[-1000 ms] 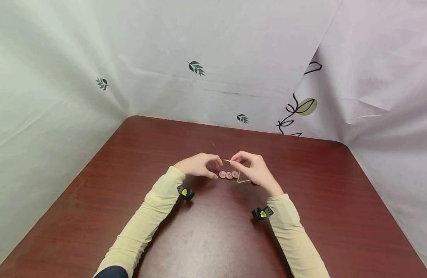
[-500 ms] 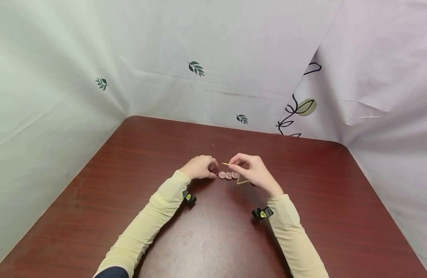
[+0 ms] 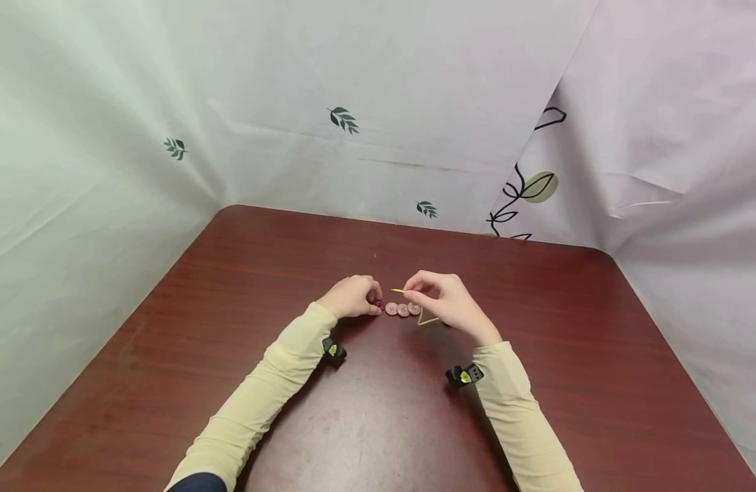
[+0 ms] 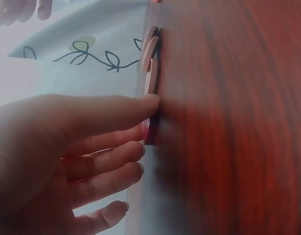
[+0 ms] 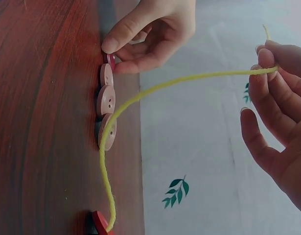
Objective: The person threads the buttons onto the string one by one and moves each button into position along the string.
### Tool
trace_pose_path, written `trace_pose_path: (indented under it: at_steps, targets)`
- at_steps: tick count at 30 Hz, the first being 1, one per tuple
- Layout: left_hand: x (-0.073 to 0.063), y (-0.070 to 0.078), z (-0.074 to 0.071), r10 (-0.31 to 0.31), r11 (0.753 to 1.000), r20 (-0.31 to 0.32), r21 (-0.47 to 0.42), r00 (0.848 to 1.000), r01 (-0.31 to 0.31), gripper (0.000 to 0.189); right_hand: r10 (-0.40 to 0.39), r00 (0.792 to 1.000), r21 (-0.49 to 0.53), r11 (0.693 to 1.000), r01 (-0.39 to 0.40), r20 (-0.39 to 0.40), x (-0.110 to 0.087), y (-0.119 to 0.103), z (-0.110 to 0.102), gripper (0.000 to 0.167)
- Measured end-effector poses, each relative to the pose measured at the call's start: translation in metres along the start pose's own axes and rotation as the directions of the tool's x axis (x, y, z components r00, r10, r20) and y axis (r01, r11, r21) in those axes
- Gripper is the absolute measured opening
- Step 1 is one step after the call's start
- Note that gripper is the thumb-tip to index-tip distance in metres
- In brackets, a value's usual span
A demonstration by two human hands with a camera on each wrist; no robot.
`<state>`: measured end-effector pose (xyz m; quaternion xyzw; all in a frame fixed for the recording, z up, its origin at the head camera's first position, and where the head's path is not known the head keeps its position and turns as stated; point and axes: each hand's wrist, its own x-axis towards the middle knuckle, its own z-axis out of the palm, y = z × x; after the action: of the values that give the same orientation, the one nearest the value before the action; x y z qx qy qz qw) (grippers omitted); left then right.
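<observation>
In the head view, my left hand reaches down to the table at the left end of a short row of buttons. Its thumb and index finger pinch a dark red button by the edges, partly covered by them. Beside it lie three pink buttons, slightly overlapping. My right hand is raised over the row's right side and pinches a yellow yarn near its tip; a short end pokes out past the fingertips. The yarn hangs down to a red button on the table, cut off at the frame's bottom in the right wrist view.
A reddish-brown wooden table spreads around both hands. White cloth with leaf prints hangs behind its back edge and along the sides. Each wrist wears a black strap with a camera.
My left hand has come down onto the dark red button and closed its fingers on it. The right hand has dipped slightly, still pinching the yarn.
</observation>
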<state>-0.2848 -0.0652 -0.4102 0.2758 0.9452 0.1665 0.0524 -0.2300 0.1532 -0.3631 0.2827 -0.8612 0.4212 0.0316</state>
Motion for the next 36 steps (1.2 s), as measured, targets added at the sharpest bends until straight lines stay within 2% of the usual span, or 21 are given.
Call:
trace_pose_path:
  at_steps: [14, 22, 26, 30, 36]
  targets:
    - [-0.001, 0.002, -0.004, -0.044, 0.999, 0.016, 0.004, 0.999, 0.044, 0.025, 0.000, 1.000, -0.022, 1.000, 0.000, 0.025, 0.001, 0.001, 0.001, 0.006]
    - [-0.001, 0.003, -0.005, -0.037, 0.999, 0.014, 0.015, 0.999, 0.037, 0.022, 0.010, 0.999, -0.025, 1.000, -0.009, 0.031, 0.001, 0.002, 0.001, 0.005]
    - [-0.001, 0.002, -0.006, -0.007, 1.000, -0.013, 0.005, 1.000, 0.007, 0.022, 0.007, 0.999, -0.039, 0.999, -0.005, 0.032, 0.001, 0.003, 0.002, 0.005]
    - [-0.002, 0.002, -0.011, 0.046, 0.999, -0.080, -0.017, 0.996, -0.047, 0.022, 0.012, 0.999, -0.033, 0.999, -0.010, 0.043, 0.001, 0.004, 0.002, 0.008]
    - [-0.004, 0.004, -0.022, 0.108, 0.986, -0.139, -0.114, 0.984, -0.124, 0.020, 0.015, 0.998, -0.020, 1.000, -0.014, 0.054, 0.000, 0.006, 0.000, 0.009]
